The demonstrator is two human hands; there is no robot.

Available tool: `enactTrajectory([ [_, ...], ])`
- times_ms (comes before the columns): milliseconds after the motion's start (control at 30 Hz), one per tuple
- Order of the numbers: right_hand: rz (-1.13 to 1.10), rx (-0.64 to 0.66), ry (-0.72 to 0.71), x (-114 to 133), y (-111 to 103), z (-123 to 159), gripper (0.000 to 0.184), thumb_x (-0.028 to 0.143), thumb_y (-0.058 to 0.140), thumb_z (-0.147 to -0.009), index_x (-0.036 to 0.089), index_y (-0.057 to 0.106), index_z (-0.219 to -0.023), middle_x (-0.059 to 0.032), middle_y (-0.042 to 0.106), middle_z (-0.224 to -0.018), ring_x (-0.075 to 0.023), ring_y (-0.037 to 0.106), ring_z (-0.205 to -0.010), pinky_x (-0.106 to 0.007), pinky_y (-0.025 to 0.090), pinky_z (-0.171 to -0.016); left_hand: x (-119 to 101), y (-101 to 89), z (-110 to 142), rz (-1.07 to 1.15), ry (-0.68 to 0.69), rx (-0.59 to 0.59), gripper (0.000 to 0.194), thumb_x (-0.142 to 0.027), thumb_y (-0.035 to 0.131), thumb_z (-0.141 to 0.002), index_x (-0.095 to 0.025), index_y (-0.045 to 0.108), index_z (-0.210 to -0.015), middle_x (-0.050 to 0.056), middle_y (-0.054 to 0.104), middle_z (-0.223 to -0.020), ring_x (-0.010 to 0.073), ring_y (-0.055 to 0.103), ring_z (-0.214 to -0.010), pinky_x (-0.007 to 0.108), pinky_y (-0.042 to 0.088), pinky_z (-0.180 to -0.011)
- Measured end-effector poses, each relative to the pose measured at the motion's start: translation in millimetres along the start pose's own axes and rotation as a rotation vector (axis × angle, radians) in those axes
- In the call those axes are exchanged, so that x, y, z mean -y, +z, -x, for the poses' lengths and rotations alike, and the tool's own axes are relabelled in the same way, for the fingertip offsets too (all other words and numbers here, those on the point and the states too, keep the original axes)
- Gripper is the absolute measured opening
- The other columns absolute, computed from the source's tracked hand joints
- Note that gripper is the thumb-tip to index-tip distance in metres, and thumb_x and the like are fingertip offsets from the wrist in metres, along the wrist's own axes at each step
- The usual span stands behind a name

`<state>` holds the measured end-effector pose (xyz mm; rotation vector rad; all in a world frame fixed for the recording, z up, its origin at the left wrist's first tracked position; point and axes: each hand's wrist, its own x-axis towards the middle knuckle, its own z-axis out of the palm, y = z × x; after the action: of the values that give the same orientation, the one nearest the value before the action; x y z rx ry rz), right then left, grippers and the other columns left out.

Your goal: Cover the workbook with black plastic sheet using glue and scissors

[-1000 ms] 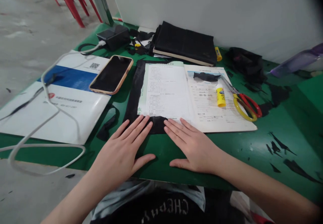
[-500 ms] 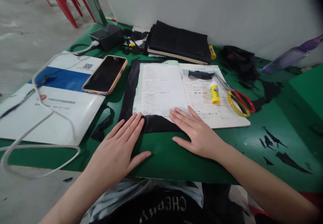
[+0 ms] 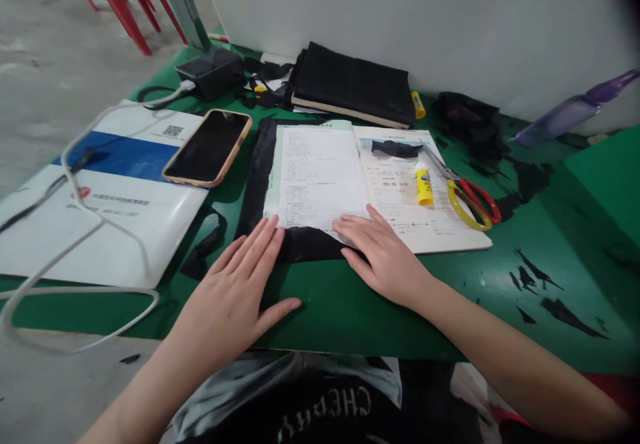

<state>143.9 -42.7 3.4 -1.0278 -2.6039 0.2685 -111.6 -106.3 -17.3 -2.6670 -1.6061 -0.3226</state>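
An open booklet lies on the green table, with black cover material showing along its left and lower edges. My left hand is flat, its fingertips on the booklet's lower left corner and the black material. Flat on the lower edge near the spine rests my right hand, fingers stretched out. On the right page are a yellow glue stick, a black scrap and scissors with one red and one yellow handle, which overhang the page's right edge.
A phone lies partly on a white and blue folder, crossed by a white cable. Behind the booklet sits a black-covered book. Black scraps, a purple bottle and a dark box also occupy the table.
My right hand has slid slightly left and its fingers have bent a little. My left hand stays at the corner. The view has shifted slightly.
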Motion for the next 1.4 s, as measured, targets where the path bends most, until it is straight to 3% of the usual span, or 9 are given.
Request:
enactTrajectory([
  [167,-0.034,0.044,0.011,3.4,-0.2,-14.7,0.035,0.017,0.041,-0.094,0.02,0.05,-0.128,-0.0061,0.061,-0.127,-0.0189,0.053,-0.121,-0.05,0.034,-0.112,-1.6,1.6,1.1,0.01,-0.104,-0.035,0.092,-0.063,0.036,-0.09,-0.003,0.001,-0.15,0.021,0.011,-0.158,0.0313,0.018,-0.145,0.045,0.035,-0.11],
  [300,-0.054,0.108,-0.057,8.9,-1.0,-32.6,0.037,0.013,0.041,-0.093,0.016,0.051,-0.128,-0.0074,0.06,-0.127,-0.02,0.052,-0.12,-0.045,0.041,-0.105,-1.1,2.8,1.5,-0.005,-0.096,-0.036,0.089,-0.061,0.036,-0.091,-0.002,0.004,-0.15,0.022,0.014,-0.157,0.03,0.017,-0.145,0.044,0.033,-0.112],
  [467,-0.156,0.169,-0.12,14.2,-1.9,-55.1,0.039,0.017,0.048,-0.092,0.018,0.05,-0.13,-0.0072,0.06,-0.127,-0.0213,0.052,-0.118,-0.045,0.04,-0.104,-0.7,3.2,1.2,0.004,-0.085,-0.034,0.088,-0.06,0.038,-0.091,-0.002,0.009,-0.15,0.022,0.017,-0.156,0.0293,0.017,-0.145,0.043,0.032,-0.113],
  [667,-0.341,0.23,-0.005,14.7,0.1,-73.4,0.041,0.015,0.056,-0.085,0.015,0.054,-0.126,-0.0084,0.066,-0.112,-0.0196,0.06,-0.103,-0.038,0.047,-0.092,-1.3,2.7,1.0,0.007,-0.077,-0.023,0.085,-0.058,0.04,-0.091,-0.003,0.014,-0.149,0.02,0.019,-0.157,0.0282,0.017,-0.145,0.043,0.029,-0.115],
  [967,-0.53,0.294,0.1,4.0,6.2,-72.6,0.043,0.026,0.054,-0.089,0.02,0.05,-0.131,-0.0052,0.065,-0.101,-0.0156,0.06,-0.088,-0.031,0.048,-0.078,-1.3,-0.7,-0.9,-0.022,-0.027,0.037,0.075,-0.057,0.036,-0.093,-0.011,0.019,-0.15,0.01,0.022,-0.157,0.0229,0.019,-0.145,0.042,0.022,-0.118],
  [1200,-0.595,0.266,0.17,0.3,11.1,-72.1,0.033,0.03,0.057,-0.087,0.021,0.058,-0.12,-0.004,0.065,-0.098,-0.0152,0.061,-0.088,-0.031,0.048,-0.078,-2.5,-1.8,-1.2,-0.063,-0.011,0.058,0.074,-0.057,0.034,-0.094,-0.01,0.022,-0.149,0.009,0.02,-0.157,0.0224,0.017,-0.146,0.042,0.022,-0.118],
  [1400,-0.556,0.214,0.094,3.0,10.2,-71.6,0.033,0.026,0.051,-0.092,0.021,0.053,-0.124,-0.0045,0.064,-0.104,-0.0158,0.059,-0.093,-0.031,0.047,-0.08,-2.2,-1.4,-2.3,-0.084,-0.008,0.06,0.073,-0.057,0.033,-0.094,-0.008,0.024,-0.148,0.01,0.018,-0.157,0.0229,0.016,-0.146,0.043,0.022,-0.117],
])
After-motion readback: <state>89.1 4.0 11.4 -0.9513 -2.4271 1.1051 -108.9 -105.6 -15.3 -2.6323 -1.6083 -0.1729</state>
